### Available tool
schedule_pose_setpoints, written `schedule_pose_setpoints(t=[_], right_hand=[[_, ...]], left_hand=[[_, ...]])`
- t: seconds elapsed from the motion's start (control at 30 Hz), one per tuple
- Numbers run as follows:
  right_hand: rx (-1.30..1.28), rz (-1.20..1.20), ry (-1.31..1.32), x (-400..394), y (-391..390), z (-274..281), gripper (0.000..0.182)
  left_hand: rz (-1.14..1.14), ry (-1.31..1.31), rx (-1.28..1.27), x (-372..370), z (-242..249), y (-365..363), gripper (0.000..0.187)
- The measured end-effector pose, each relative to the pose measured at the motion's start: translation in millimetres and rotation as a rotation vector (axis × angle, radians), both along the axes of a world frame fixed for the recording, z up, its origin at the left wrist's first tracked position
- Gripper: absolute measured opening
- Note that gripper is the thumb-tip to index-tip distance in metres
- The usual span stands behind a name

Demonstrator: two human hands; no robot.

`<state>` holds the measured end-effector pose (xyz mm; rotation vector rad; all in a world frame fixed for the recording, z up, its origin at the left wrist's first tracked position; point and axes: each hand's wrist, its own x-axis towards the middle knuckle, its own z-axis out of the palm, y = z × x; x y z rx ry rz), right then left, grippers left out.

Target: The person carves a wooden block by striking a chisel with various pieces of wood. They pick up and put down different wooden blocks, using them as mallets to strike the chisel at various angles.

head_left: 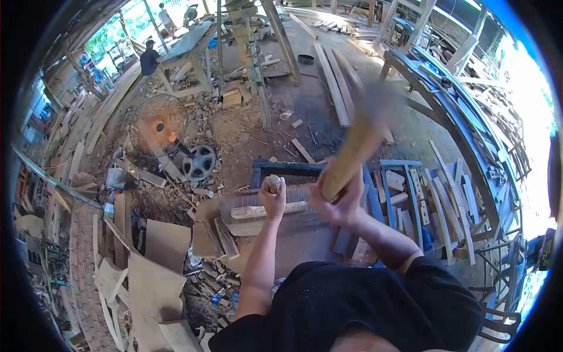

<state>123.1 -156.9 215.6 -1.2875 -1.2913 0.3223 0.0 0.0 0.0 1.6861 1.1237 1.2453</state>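
Near the pale wood [252,211], the left hand [274,202] grips a round-ended handle [274,182], the right hand [341,202] a blurred hammer [352,155]; I'd steady the handle and strike squarely.

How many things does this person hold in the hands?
2: a hammer in the right hand, its head blurred; a handle in the left hand, mostly hidden.

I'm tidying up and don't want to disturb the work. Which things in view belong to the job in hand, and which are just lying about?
Likely the job's:
round-ended wooden piece, in left hand
wooden-handled tool, in right hand
wood with pale surface

Apparently lying about:
long planks on the floor
wood scraps
flat brown sheets
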Motion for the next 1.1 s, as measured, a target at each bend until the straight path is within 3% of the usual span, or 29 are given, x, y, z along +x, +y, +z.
schedule_pose_setpoints(t=[0.07,0.1,0.17,0.2,0.23,0.3,0.37,0.4,0.43,0.5,0.53,0.6,0.73,1.1], right_hand=[[-0.239,0.084,-0.202,2.2,1.7,-52.4,0.054],[-0.206,0.083,-0.276,22.7,6.9,-50.5,0.054],[-0.670,0.095,-0.508,17.2,0.5,-64.4,0.050],[-0.560,0.066,-0.542,15.8,0.1,-54.5,0.051],[-0.566,0.078,-0.546,16.3,1.5,-49.2,0.051],[-0.444,0.177,-0.190,22.3,0.2,-45.5,0.057],[-0.112,0.241,0.043,25.0,-3.4,-71.4,0.065],[-0.382,0.286,0.346,21.7,-25.0,-57.5,0.075],[-0.488,0.319,0.444,24.7,-38.2,-52.1,0.079],[-0.537,0.328,0.451,31.0,-53.7,-61.5,0.077],[-0.463,0.273,0.398,34.3,-58.0,-75.4,0.070],[-0.540,0.210,0.353,41.9,-69.9,-89.4,0.071],[-0.649,0.098,0.285,51.3,-94.7,-115.1,0.075],[-0.639,0.074,0.224,45.4,-102.2,-120.2,0.077]], left_hand=[[-0.086,-0.102,0.197,-7.5,-8.6,-0.2,0.017],[-0.070,-0.170,0.236,22.7,2.4,7.6,0.017],[0.082,-0.085,0.252,14.8,10.5,-5.3,0.027],[0.171,0.015,0.565,11.7,27.2,-4.9,0.027],[0.180,0.018,0.557,7.5,28.8,-1.3,0.027],[-0.032,-0.111,0.101,2.7,23.6,-2.9,0.033],[0.037,-0.263,-0.027,2.9,60.7,-18.6,0.039],[0.043,-0.280,-0.005,-1.0,47.1,-9.9,0.037],[0.049,-0.294,0.024,-9.4,32.4,-0.4,0.036],[0.010,-0.512,-0.147,-23.4,39.1,6.7,0.030],[0.016,-0.500,-0.157,-29.2,42.5,8.0,0.030],[0.117,-0.635,-0.197,-35.2,51.5,11.9,0.028],[0.151,-0.601,-0.180,-33.0,71.5,11.6,0.029],[0.072,-0.512,-0.175,-12.0,44.7,16.0,0.031]])
